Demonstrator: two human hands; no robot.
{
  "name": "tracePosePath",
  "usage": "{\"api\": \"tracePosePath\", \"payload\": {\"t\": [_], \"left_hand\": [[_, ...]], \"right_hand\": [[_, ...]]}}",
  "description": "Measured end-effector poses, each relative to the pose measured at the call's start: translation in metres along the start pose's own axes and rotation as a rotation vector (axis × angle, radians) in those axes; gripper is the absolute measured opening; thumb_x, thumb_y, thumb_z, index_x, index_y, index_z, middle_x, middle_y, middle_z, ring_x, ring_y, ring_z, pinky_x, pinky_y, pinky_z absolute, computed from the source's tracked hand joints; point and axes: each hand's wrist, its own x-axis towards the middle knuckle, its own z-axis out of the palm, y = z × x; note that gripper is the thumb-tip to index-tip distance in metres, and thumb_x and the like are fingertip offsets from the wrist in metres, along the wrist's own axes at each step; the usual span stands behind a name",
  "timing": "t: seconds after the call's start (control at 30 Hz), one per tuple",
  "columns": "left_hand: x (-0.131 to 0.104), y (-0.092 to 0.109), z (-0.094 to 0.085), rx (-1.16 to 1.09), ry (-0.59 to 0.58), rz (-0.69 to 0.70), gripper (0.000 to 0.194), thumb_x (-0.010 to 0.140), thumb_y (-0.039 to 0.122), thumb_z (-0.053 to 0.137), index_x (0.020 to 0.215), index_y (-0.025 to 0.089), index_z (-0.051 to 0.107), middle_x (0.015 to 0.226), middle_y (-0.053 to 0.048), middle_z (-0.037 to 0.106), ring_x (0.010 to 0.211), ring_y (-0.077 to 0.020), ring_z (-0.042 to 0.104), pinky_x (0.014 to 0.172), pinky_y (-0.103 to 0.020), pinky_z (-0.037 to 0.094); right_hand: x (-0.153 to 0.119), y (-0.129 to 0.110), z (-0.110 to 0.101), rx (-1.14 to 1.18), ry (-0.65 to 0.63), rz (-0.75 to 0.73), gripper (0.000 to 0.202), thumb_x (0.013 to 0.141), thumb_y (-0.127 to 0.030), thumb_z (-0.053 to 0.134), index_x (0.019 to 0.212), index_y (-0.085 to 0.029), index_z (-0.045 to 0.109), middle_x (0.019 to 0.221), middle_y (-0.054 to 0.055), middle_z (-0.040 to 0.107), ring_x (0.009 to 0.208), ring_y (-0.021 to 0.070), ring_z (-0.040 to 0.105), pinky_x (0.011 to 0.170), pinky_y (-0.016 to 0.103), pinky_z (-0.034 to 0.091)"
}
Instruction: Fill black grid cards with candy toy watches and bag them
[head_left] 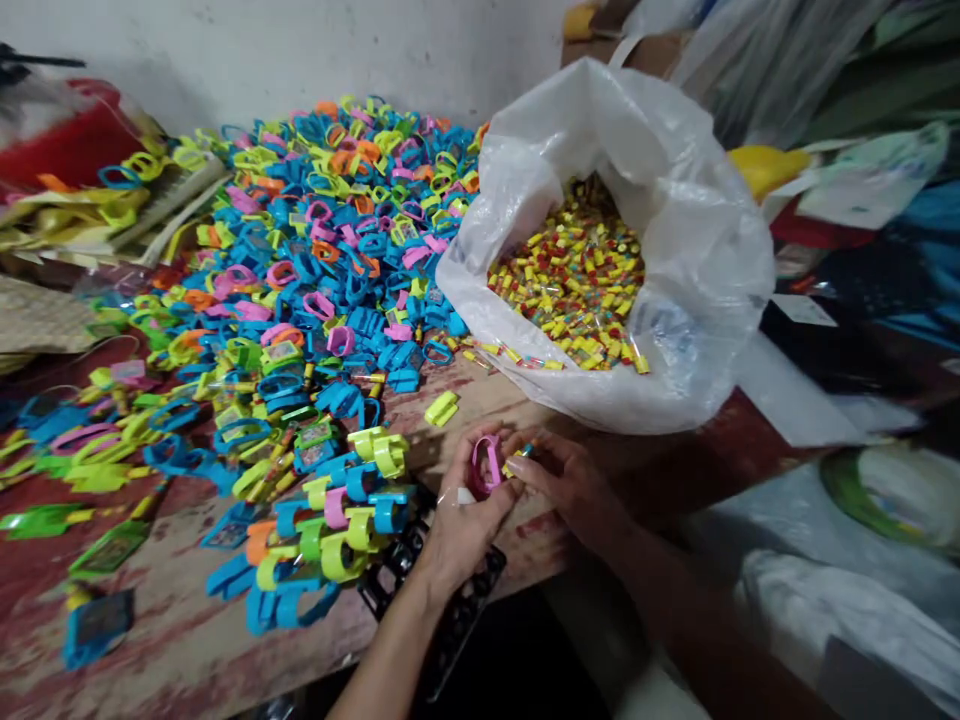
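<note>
Near the front edge of the table, my left hand point(459, 525) is closed around a pink plastic watch-shaped piece point(493, 462), its loop facing up. My right hand point(577, 490) pinches a small yellow-and-blue piece point(519, 460) right beside it, perhaps a small capped tube; the fingers partly cover it, and I cannot tell whether the two touch. Under my left wrist lies a black slotted tray point(480, 590). Rows of blue, yellow, green, orange and pink watch-shaped pieces point(337, 510) stand at the tray's left end. A lone yellow-green piece point(441, 408) lies just beyond my hands.
A large heap of colourful watch-shaped pieces point(352, 240) covers the back left of the table point(187, 640). An open white plastic bag point(697, 270) holds many small yellow-and-red capped tubes point(577, 285). A red container point(75, 140) stands far left; plastic sheeting point(840, 600) lies at right.
</note>
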Motion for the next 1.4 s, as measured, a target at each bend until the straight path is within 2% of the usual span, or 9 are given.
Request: {"api": "tracePosePath", "payload": {"t": [0.17,0.33,0.47,0.67,0.8,0.93,1.03,1.23,1.4], "left_hand": [[-0.003,0.005,-0.002,0.429,-0.005,0.095,0.034,0.091,0.033,0.058,0.123,0.022,0.055,0.101,-0.004,0.067,0.087,-0.0158,0.061,0.081,-0.027,0.048],[-0.003,0.005,-0.005,0.725,-0.09,0.103,0.078,0.082,0.019,0.066,0.15,0.022,0.027,0.11,-0.008,0.068,0.088,-0.0193,0.063,0.083,-0.033,0.049],[-0.005,0.007,-0.008,0.647,-0.174,0.157,0.081,0.08,0.017,0.068,0.15,0.023,0.027,0.124,-0.01,0.064,0.103,-0.0215,0.063,0.092,-0.034,0.047],[-0.016,0.006,0.001,0.474,-0.032,0.226,0.027,0.094,0.039,0.055,0.112,0.022,0.066,0.11,-0.007,0.068,0.1,-0.0215,0.062,0.091,-0.03,0.046],[-0.016,0.007,0.009,0.384,0.07,0.264,0.024,0.096,0.036,0.053,0.111,0.021,0.062,0.107,-0.006,0.068,0.099,-0.0193,0.062,0.09,-0.029,0.046],[-0.009,0.011,0.003,0.232,0.168,0.155,0.024,0.09,0.04,0.061,0.099,0.019,0.056,0.085,-0.003,0.067,0.074,-0.014,0.062,0.069,-0.024,0.048],[-0.008,0.011,-0.001,0.244,0.04,-0.018,0.028,0.087,0.043,0.063,0.099,0.02,0.052,0.069,0.003,0.059,0.054,-0.0094,0.051,0.052,-0.02,0.04],[-0.017,0.007,0.006,0.23,-0.099,-0.094,0.024,0.083,0.039,0.065,0.091,0.019,0.055,0.08,0.001,0.062,0.057,-0.0077,0.049,0.054,-0.019,0.038],[-0.017,0.012,0.001,0.13,-0.231,-0.218,0.027,0.08,0.038,0.07,0.087,0.017,0.054,0.068,0.004,0.055,0.048,-0.0047,0.039,0.046,-0.018,0.029]], "right_hand": [[0.0,-0.004,-0.015,-0.075,0.046,-0.029,0.024,0.081,-0.042,0.065,0.078,-0.019,0.06,0.055,-0.005,0.053,0.049,0.0106,0.05,0.051,0.023,0.04],[-0.011,-0.016,-0.028,-0.598,-0.039,-0.117,0.021,0.082,-0.032,0.058,0.095,-0.018,0.068,0.066,-0.001,0.062,0.056,0.0129,0.054,0.056,0.024,0.04],[-0.019,-0.017,-0.028,-0.868,-0.036,-0.198,0.022,0.081,-0.028,0.054,0.091,-0.015,0.07,0.073,0.005,0.067,0.065,0.0175,0.059,0.065,0.029,0.043],[-0.033,0.009,-0.009,-0.273,0.112,-0.069,0.022,0.083,-0.04,0.064,0.089,-0.02,0.068,0.074,0.001,0.063,0.066,0.0152,0.057,0.063,0.026,0.046],[-0.043,0.019,0.01,0.065,0.061,0.1,0.026,0.084,-0.046,0.063,0.081,-0.02,0.059,0.06,-0.004,0.048,0.051,0.0104,0.044,0.05,0.024,0.04],[-0.04,0.007,-0.005,-0.054,0.054,0.064,0.025,0.081,-0.042,0.069,0.091,-0.02,0.063,0.06,-0.004,0.052,0.05,0.0096,0.046,0.047,0.022,0.038],[-0.031,-0.001,-0.019,-0.066,0.129,0.046,0.026,0.08,-0.042,0.071,0.089,-0.019,0.063,0.055,-0.005,0.054,0.046,0.0094,0.047,0.044,0.021,0.037],[-0.018,0.007,-0.012,0.256,0.024,0.041,0.032,0.078,-0.048,0.073,0.082,-0.019,0.062,0.062,-0.004,0.058,0.044,0.0064,0.046,0.042,0.019,0.036],[-0.019,0.009,-0.005,0.454,0.004,0.14,0.04,0.068,-0.053,0.081,0.08,-0.018,0.064,0.058,-0.006,0.054,0.042,0.005,0.041,0.04,0.018,0.033]]}}
